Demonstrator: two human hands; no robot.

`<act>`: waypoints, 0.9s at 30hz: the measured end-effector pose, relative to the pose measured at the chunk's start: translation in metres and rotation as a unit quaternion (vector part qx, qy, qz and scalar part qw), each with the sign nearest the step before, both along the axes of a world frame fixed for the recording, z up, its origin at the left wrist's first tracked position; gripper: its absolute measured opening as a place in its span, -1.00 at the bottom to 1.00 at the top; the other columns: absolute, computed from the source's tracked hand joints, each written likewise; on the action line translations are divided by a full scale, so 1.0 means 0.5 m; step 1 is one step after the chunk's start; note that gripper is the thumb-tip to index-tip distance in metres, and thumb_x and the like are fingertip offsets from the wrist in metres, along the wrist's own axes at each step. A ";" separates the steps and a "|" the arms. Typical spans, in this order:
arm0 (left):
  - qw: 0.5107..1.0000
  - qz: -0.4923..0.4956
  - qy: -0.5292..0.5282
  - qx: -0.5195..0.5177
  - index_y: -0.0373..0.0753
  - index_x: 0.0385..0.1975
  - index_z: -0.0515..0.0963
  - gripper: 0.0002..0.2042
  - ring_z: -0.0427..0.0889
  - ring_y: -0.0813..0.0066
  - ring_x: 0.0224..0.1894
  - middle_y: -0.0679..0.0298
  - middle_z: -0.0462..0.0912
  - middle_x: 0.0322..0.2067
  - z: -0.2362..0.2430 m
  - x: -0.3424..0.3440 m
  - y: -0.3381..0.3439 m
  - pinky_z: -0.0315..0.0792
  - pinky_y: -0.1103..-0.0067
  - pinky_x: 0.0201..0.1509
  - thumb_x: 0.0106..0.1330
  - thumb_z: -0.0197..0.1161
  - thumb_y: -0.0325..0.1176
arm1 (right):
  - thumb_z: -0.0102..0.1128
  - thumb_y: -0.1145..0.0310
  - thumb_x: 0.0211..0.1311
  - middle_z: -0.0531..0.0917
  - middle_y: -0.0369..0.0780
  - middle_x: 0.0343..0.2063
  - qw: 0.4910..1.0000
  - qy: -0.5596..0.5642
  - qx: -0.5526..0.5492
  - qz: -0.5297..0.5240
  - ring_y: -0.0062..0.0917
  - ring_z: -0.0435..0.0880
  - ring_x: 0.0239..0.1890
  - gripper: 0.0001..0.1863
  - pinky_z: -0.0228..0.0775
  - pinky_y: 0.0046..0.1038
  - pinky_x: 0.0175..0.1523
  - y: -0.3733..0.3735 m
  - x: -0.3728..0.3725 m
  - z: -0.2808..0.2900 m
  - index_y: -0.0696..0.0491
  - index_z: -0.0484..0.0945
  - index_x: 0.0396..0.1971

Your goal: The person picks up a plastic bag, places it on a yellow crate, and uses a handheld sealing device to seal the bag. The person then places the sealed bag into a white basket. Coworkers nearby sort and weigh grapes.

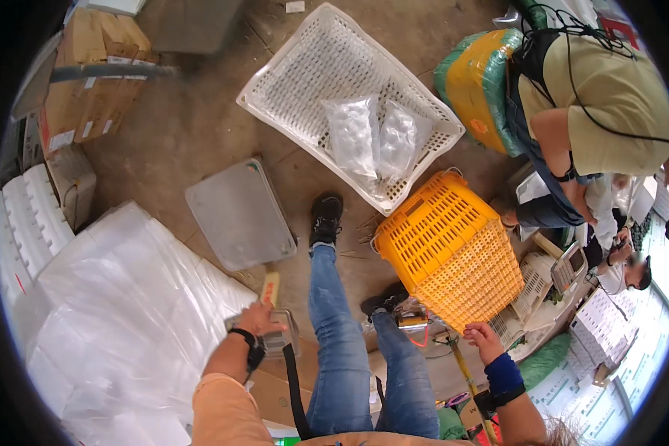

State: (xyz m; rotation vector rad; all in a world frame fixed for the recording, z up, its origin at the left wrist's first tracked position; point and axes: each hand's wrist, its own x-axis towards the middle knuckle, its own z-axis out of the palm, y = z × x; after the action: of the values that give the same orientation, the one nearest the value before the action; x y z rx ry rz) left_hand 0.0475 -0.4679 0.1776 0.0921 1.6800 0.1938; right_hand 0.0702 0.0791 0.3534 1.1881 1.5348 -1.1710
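My left hand [259, 320] rests, fingers spread, at the edge of a small clear plastic box [288, 334], beside a large plastic-wrapped white stack [126, 312]. My right hand [485, 343] has its fingers curled at the near corner of an orange slatted plastic crate [453, 245]; how firmly it grips cannot be made out. The crate leans at an angle, with its mesh face toward me. Just beyond it, a white perforated basket [297, 82] lies on the floor. Inside are two clear bags [351, 137] with pale contents.
A grey translucent lid or tub [238, 215] lies on the floor left of my feet. Cardboard boxes [89, 82] stand at the far left. On the right, a person in a tan shirt [609, 104] bends beside a yellow and green wrapped bundle [479, 89]. A scale [569, 267] stands nearby.
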 end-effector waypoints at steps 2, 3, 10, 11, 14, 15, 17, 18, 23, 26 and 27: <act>0.997 -0.033 -0.054 0.040 -0.25 -0.10 0.45 -0.24 0.45 0.01 -0.02 -0.09 0.48 -0.13 -0.009 0.093 0.063 0.36 0.28 0.02 -0.14 0.25 0.31 | -0.02 0.33 0.31 0.59 -0.25 -0.23 1.000 -0.006 0.011 0.024 -0.58 0.57 -0.19 -0.77 0.36 -0.54 -0.11 0.034 0.028 -0.016 0.10 0.43 -0.12; 0.995 -0.042 -0.074 0.056 -0.25 -0.09 0.45 -0.25 0.45 0.02 -0.03 -0.07 0.48 -0.14 -0.014 0.139 0.095 0.36 0.28 0.01 -0.12 0.25 0.30 | -0.02 0.33 0.30 0.59 -0.25 -0.23 1.000 -0.005 0.011 0.028 -0.58 0.57 -0.19 -0.77 0.36 -0.54 -0.11 0.045 0.037 -0.026 0.10 0.43 -0.11; 0.983 0.062 -0.157 0.073 -0.20 -0.06 0.43 -0.34 0.45 0.14 -0.10 0.03 0.48 -0.19 -0.041 0.416 0.273 0.35 0.33 -0.06 -0.03 0.18 0.23 | -0.01 0.33 0.30 0.58 -0.25 -0.26 0.998 0.013 -0.010 0.065 -0.57 0.55 -0.16 -0.76 0.37 -0.55 -0.07 0.099 0.081 -0.123 0.11 0.43 -0.11; 0.981 0.084 -0.161 0.070 -0.19 -0.06 0.43 -0.35 0.45 0.15 -0.11 0.04 0.48 -0.20 -0.046 0.441 0.294 0.35 0.34 -0.07 -0.01 0.18 0.22 | 0.00 0.33 0.30 0.57 -0.26 -0.26 0.998 0.018 -0.013 0.066 -0.57 0.55 -0.16 -0.76 0.37 -0.55 -0.06 0.101 0.090 -0.142 0.11 0.43 -0.11; 0.973 0.156 -0.162 0.042 -0.18 -0.04 0.42 -0.38 0.45 0.20 -0.14 0.09 0.48 -0.22 -0.056 0.484 0.330 0.35 0.36 -0.09 0.03 0.15 0.19 | -0.01 0.35 0.29 0.57 -0.26 -0.26 0.998 0.005 -0.021 0.057 -0.58 0.54 -0.16 -0.78 0.37 -0.55 -0.06 0.114 0.138 -0.191 0.10 0.44 -0.12; 0.971 0.174 -0.161 0.029 -0.17 -0.04 0.41 -0.40 0.45 0.22 -0.15 0.10 0.48 -0.23 -0.057 0.487 0.332 0.35 0.36 -0.10 0.05 0.14 0.18 | -0.01 0.35 0.29 0.58 -0.27 -0.26 0.999 -0.009 -0.026 0.037 -0.58 0.54 -0.16 -0.78 0.37 -0.54 -0.06 0.116 0.157 -0.206 0.10 0.44 -0.12; 0.967 0.205 -0.152 0.007 -0.16 -0.03 0.41 -0.42 0.45 0.25 -0.16 0.13 0.48 -0.24 -0.074 0.480 0.330 0.35 0.38 -0.12 0.07 0.12 0.16 | -0.01 0.34 0.29 0.58 -0.29 -0.27 0.999 -0.035 -0.032 -0.011 -0.59 0.54 -0.17 -0.79 0.36 -0.54 -0.07 0.121 0.209 -0.229 0.08 0.44 -0.14; 0.964 0.221 -0.147 -0.003 -0.15 -0.02 0.40 -0.43 0.45 0.26 -0.17 0.14 0.48 -0.25 -0.079 0.472 0.321 0.35 0.38 -0.13 0.09 0.12 0.15 | -0.06 0.30 0.31 0.58 -0.32 -0.27 0.998 -0.046 -0.031 -0.006 -0.61 0.54 -0.19 -0.79 0.36 -0.54 -0.08 0.128 0.254 -0.242 0.07 0.46 -0.17; 0.951 0.283 -0.104 -0.061 -0.12 0.00 0.39 -0.49 0.45 0.35 -0.22 0.21 0.48 -0.29 -0.102 0.356 0.224 0.35 0.41 -0.17 0.16 0.07 0.09 | -0.05 0.35 0.26 0.59 -0.30 -0.28 0.961 -0.208 -0.065 -0.169 -0.56 0.56 -0.19 -0.83 0.37 -0.47 -0.04 0.104 0.590 -0.298 0.04 0.48 -0.22; 0.946 0.307 -0.074 -0.071 -0.10 0.01 0.38 -0.53 0.45 0.39 -0.25 0.26 0.48 -0.31 -0.126 0.238 0.121 0.34 0.43 -0.20 0.20 0.05 0.06 | 0.11 0.30 0.12 0.55 -0.17 -0.15 0.995 -0.028 -0.092 -0.013 -0.36 0.54 -0.08 -0.74 0.37 -0.33 0.01 -0.037 0.790 -0.311 0.05 0.50 -0.19; 0.944 0.316 -0.066 -0.068 -0.09 0.02 0.37 -0.54 0.45 0.41 -0.26 0.27 0.48 -0.32 -0.130 0.192 0.079 0.34 0.44 -0.21 0.22 0.04 0.05 | 0.15 0.30 0.08 0.51 -0.17 -0.05 0.994 0.005 -0.108 -0.003 -0.30 0.49 0.00 -0.70 0.35 -0.27 0.04 -0.084 0.812 -0.318 0.01 0.51 -0.16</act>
State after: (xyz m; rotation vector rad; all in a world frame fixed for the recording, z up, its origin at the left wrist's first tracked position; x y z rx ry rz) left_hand 0.1436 -0.4283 0.1127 -0.5608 1.5375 0.5501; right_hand 0.4762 0.0370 0.1942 1.0449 1.3725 -1.3123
